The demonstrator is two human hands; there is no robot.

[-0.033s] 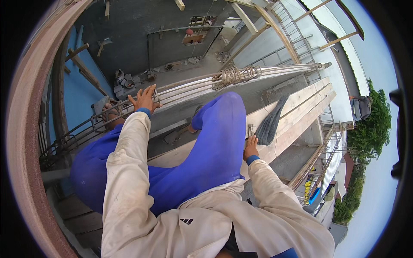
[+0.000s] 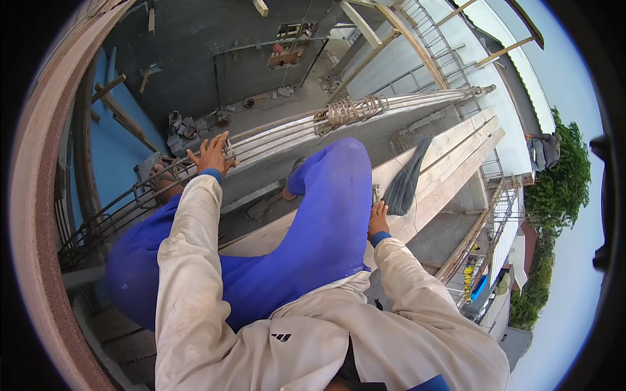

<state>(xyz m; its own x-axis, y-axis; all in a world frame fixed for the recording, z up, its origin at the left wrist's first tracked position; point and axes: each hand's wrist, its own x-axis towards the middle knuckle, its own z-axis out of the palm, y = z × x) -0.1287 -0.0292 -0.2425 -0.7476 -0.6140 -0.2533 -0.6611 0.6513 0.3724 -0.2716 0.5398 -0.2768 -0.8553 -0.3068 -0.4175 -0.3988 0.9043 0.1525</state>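
Observation:
My left hand (image 2: 212,156) is spread over the long steel bars of a rebar cage (image 2: 274,138), its fingers apart and resting on the top bars. A coil of bent rebar ties (image 2: 339,116) is bunched around these bars farther right. My right hand (image 2: 378,221) is down on the wooden planks (image 2: 450,171) beside my raised knee. Its fingers are close together around a small metal tool (image 2: 376,193), whose head pokes out past the fingertips; its exact kind is unclear. Just right of that hand lies a bundle of dark tie wire (image 2: 407,182).
A grey wall top (image 2: 404,127) runs under the bars. Beyond it the floor drops away, with buckets and rubble (image 2: 186,127) far below. A blue panel (image 2: 120,163) stands at the left. Another person (image 2: 543,151) is at the far right, near a tree (image 2: 564,179).
The whole view has shifted slightly, so the scene sits a little farther left. Both hands keep their places, on the bars and on the planks.

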